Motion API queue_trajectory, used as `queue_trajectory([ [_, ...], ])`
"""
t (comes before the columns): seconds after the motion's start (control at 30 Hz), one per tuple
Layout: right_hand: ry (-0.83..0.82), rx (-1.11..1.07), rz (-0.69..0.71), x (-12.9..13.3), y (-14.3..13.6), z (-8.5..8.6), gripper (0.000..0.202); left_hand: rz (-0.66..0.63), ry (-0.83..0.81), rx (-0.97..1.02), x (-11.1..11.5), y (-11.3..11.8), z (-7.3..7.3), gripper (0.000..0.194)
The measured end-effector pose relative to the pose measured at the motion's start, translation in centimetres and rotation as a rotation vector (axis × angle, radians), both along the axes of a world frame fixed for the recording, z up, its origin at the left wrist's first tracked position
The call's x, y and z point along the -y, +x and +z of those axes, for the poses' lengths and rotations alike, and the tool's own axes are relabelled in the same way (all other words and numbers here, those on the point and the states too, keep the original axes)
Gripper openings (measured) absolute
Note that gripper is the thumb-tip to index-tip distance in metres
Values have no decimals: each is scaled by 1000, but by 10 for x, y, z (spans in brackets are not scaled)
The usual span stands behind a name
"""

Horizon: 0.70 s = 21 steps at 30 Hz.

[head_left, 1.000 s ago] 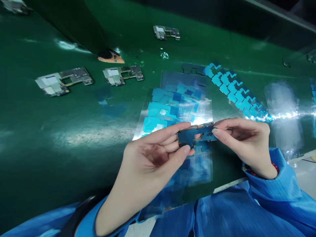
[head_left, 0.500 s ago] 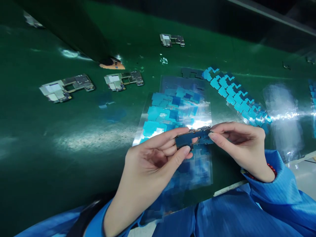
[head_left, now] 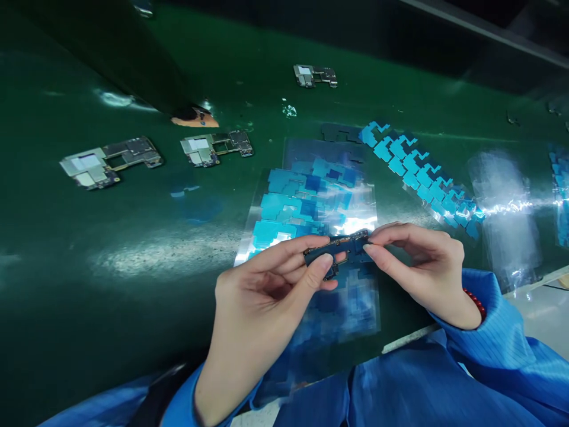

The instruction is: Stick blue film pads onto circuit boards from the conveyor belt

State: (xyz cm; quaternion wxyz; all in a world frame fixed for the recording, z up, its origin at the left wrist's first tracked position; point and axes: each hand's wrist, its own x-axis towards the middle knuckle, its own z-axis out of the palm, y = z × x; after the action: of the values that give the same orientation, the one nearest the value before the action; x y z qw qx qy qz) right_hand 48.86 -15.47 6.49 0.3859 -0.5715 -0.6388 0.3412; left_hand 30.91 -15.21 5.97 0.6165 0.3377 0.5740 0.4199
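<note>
Head view: the circuit board [head_left: 356, 247] is up off the green table [head_left: 146, 314], tilted, held between both hands over a clear sheet with blue cut-out films [head_left: 282, 204]. Left hand [head_left: 269, 290] has a solid hold on its left part, thumb on the near side, fingers behind and along the far edge. Right hand [head_left: 424, 264] has thumb and forefinger closed on the board's right end. Step in hand, as far as I can judge, is fingertip work at that right end; the face toward us looks dark blue, kinda like film on it, but pressing down or lifting off, can't tell. Next move imo calls for a firm left grip and a light right touch, since those little edge parts look easy to catch. Also around: a slanted strip of bright blue films [head_left: 415, 169] off to the right, a board lying flat [head_left: 95, 166] over on the left, a second board [head_left: 202, 151] just right of that, and a third board [head_left: 305, 75] at the far side.
</note>
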Motion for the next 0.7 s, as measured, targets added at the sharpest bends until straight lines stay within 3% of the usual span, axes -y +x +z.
queue_trajectory([
  [0.17,87,121,56,-2,1,0,6,-62,3,-28,-2,-2,-3,17],
  [0.37,114,146,64,-2,0,-1,6,-47,-27,-46,-2,-1,1,18],
  [0.7,142,190,-128,-10,12,-8,9,-19,-19,34,-3,-3,-1,14],
])
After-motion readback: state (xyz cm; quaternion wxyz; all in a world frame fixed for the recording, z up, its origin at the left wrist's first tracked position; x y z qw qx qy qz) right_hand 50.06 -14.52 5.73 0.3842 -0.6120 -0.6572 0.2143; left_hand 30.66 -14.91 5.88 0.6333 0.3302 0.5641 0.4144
